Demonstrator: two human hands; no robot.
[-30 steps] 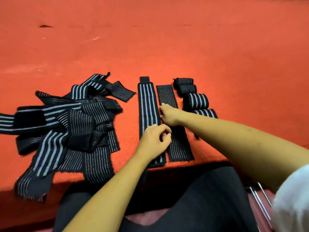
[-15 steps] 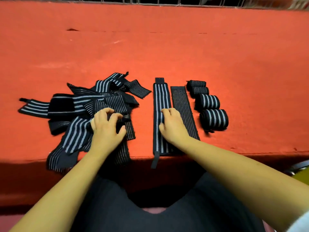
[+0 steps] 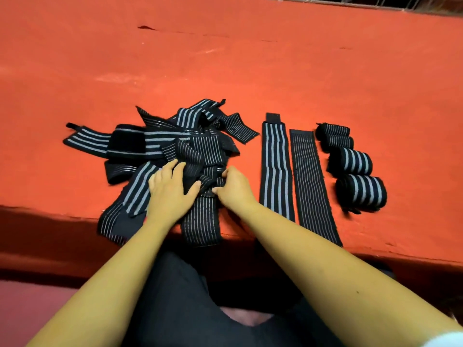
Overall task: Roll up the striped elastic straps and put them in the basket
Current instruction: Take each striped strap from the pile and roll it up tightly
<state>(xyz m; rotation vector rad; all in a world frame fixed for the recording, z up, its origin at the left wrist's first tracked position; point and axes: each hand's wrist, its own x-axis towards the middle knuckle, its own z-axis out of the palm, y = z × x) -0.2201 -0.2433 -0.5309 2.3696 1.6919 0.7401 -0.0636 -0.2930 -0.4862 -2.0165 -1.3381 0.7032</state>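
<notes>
A tangled pile of black striped elastic straps (image 3: 160, 146) lies on the red surface near its front edge. My left hand (image 3: 170, 194) rests flat on the pile with its fingers spread. My right hand (image 3: 234, 190) is at the pile's right side, its fingers curled into a thin-striped strap (image 3: 203, 221) that hangs over the edge. To the right, a wide-striped strap (image 3: 275, 166) and a thin-striped strap (image 3: 312, 186) lie flat side by side. Several rolled straps (image 3: 360, 192) stand in a row beyond them. No basket is in view.
The red surface (image 3: 250, 66) stretches far back and to both sides. Its front edge (image 3: 390, 249) drops off just before my dark-clothed lap (image 3: 180, 301). A metal grid (image 3: 363, 1) runs along the far edge at the top right.
My right hand has left the flat wide-striped strap and moved left onto the pile, beside my left hand. The left hand stays on the pile with its fingers now spread.
</notes>
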